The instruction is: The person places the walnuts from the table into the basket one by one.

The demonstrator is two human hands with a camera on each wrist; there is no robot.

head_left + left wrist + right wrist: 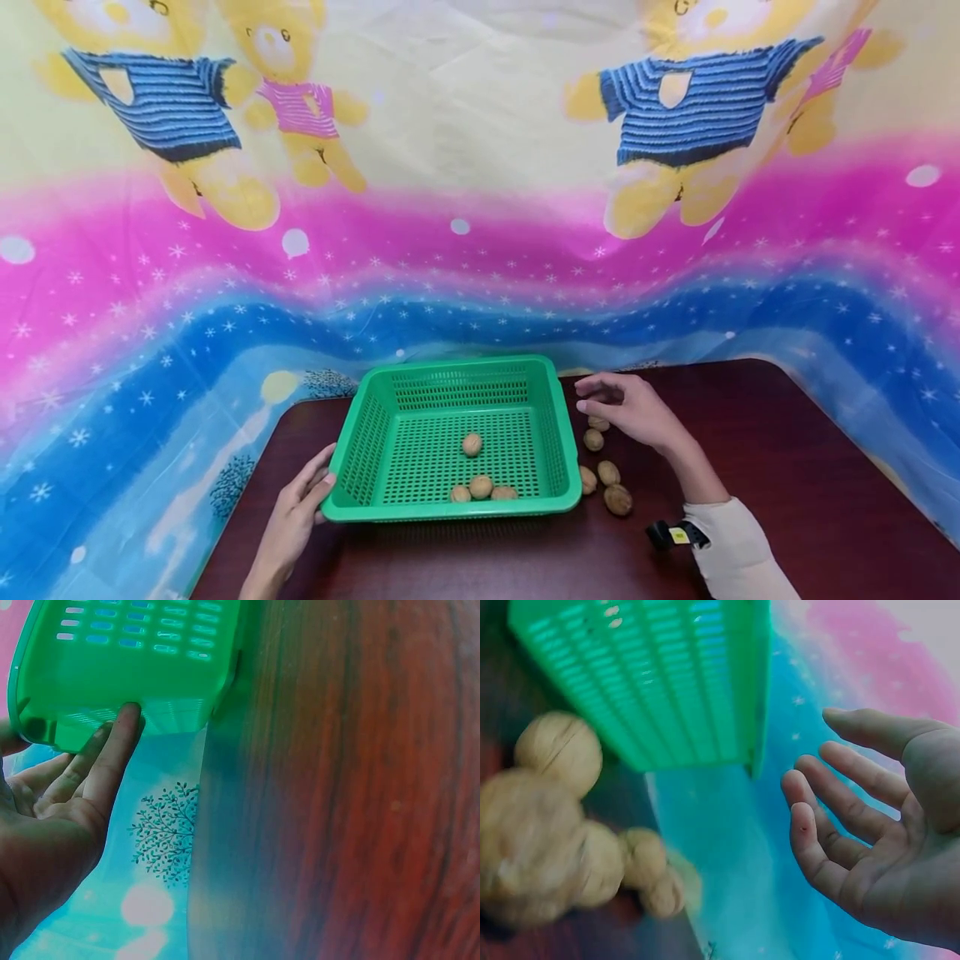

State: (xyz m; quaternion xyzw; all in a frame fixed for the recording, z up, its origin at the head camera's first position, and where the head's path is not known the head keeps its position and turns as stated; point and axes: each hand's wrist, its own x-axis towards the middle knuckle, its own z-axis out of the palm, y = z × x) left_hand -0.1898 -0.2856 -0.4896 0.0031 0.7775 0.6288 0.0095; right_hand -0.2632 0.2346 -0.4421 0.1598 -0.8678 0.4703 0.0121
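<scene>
— What do we see of our hands?

— Our left hand point(300, 512) rests straight fingers on the near left corner of the green basket point(390, 508). Our right hand point(630, 408) hovers empty, fingers loose, above the walnuts point(604, 473) on the desk point(787, 500).

— And the basket?

— It stands on the desk, four walnuts inside, five just right of it.

Perforated green plastic basket point(456, 434), slightly glossy; dark, polished, probably wooden table point(787, 467); matt, rough-shelled walnuts point(617, 498); printed cloth backdrop point(480, 250)

Green slotted basket point(390, 433) upright on table, loose walnuts point(606, 472) just beside it.
</scene>
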